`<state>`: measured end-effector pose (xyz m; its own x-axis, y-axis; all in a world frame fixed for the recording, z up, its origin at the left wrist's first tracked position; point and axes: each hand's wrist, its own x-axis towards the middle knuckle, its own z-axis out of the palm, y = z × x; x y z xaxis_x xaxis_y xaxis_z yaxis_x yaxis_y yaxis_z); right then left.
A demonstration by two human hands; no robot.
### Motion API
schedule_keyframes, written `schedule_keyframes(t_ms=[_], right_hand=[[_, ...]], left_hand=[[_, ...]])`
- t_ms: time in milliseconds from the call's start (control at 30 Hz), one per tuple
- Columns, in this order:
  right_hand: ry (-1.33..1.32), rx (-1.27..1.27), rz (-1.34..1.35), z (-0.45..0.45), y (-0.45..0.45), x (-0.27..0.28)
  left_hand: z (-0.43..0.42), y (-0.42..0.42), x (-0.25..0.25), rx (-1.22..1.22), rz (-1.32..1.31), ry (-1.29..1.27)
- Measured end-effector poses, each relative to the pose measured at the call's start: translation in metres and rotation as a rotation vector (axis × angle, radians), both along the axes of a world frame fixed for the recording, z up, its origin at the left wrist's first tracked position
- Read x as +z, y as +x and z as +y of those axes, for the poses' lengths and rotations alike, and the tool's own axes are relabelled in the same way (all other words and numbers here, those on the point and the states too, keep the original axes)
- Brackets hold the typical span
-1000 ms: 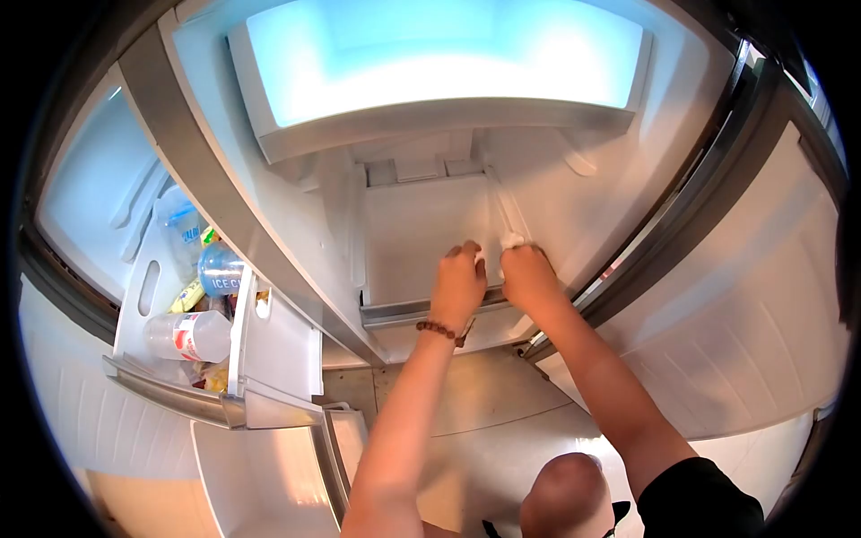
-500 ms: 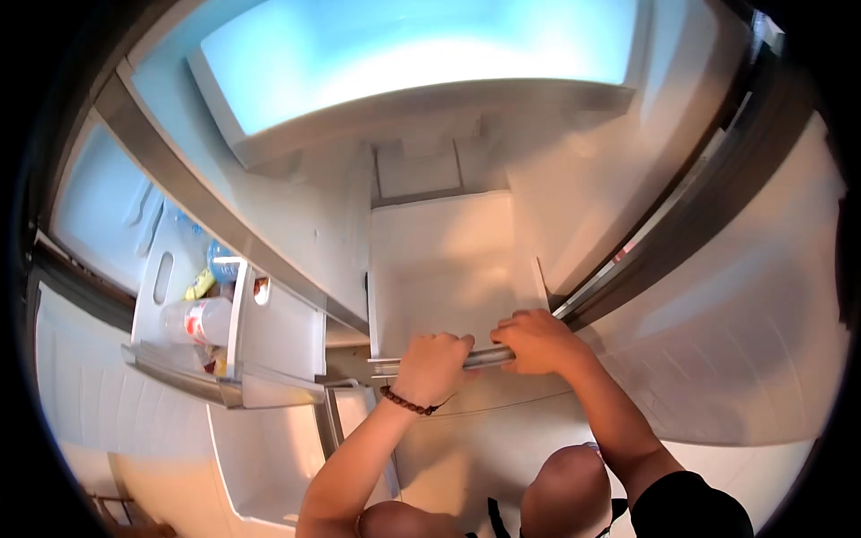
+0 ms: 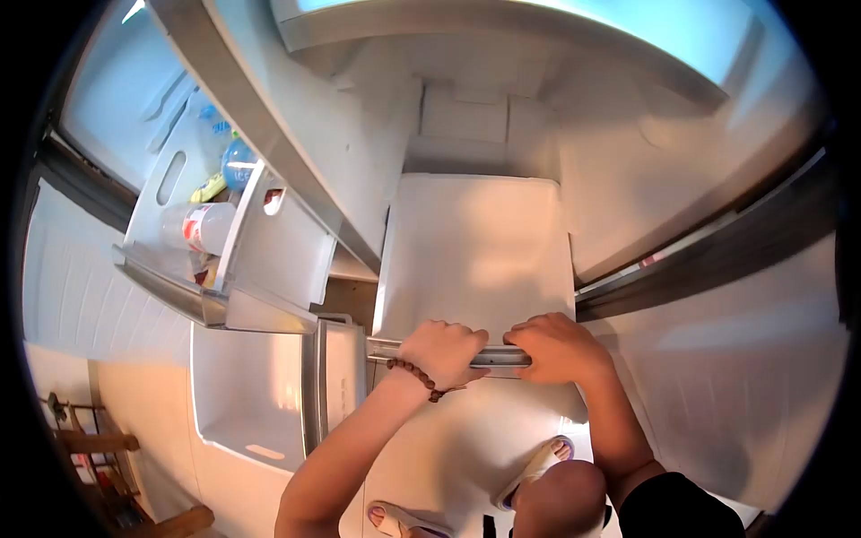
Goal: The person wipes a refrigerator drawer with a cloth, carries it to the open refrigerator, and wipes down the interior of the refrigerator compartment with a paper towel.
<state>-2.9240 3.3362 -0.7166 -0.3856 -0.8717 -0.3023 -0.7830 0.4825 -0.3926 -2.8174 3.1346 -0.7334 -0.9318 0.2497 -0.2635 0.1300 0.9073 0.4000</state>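
Note:
A white drawer (image 3: 475, 242) with bare insides sits partly inside the lower refrigerator compartment. Across its front runs a grey metallic front rail (image 3: 500, 357). My left hand (image 3: 442, 351), with a brown beaded bracelet (image 3: 417, 372) on the wrist, is closed over the rail's left part. My right hand (image 3: 558, 348) grips the same rail further right, its fingers curled over the top. A short stretch of rail shows between the two hands. The fingertips behind the rail are hidden.
On the left, a pulled-out drawer (image 3: 278, 260) holds bottles, among them a white bottle (image 3: 199, 227) and a blue bottle (image 3: 239, 163). Below it a loose white bin (image 3: 247, 386) lies on the floor. A refrigerator door (image 3: 735, 359) stands open at right; a wooden stool (image 3: 99, 442) is lower left.
My view has shifted, so the compartment and drawers sit differently in the frame. Both hands keep their hold on the rail. My sandalled feet now show below.

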Motion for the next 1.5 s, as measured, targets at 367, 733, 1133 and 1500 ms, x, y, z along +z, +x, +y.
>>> schedule_keyframes(t_ms=[367,733,1133,1500], right_hand=[[0.110,0.086,-0.193,0.024,0.085,0.040],[0.044,0.195,-0.203,0.073,0.201,-0.066],[0.086,0.339,-0.256,0.054,0.271,-0.155],[-0.069,-0.190,-0.421,-0.013,0.210,-0.245]], left_hand=[[0.023,0.090,0.034,-0.003,-0.007,0.111],[0.066,0.216,-0.071,-0.062,0.037,0.081],[0.069,0.318,-0.150,0.021,-0.101,0.020],[0.053,0.319,-0.152,0.059,-0.304,-0.045]])
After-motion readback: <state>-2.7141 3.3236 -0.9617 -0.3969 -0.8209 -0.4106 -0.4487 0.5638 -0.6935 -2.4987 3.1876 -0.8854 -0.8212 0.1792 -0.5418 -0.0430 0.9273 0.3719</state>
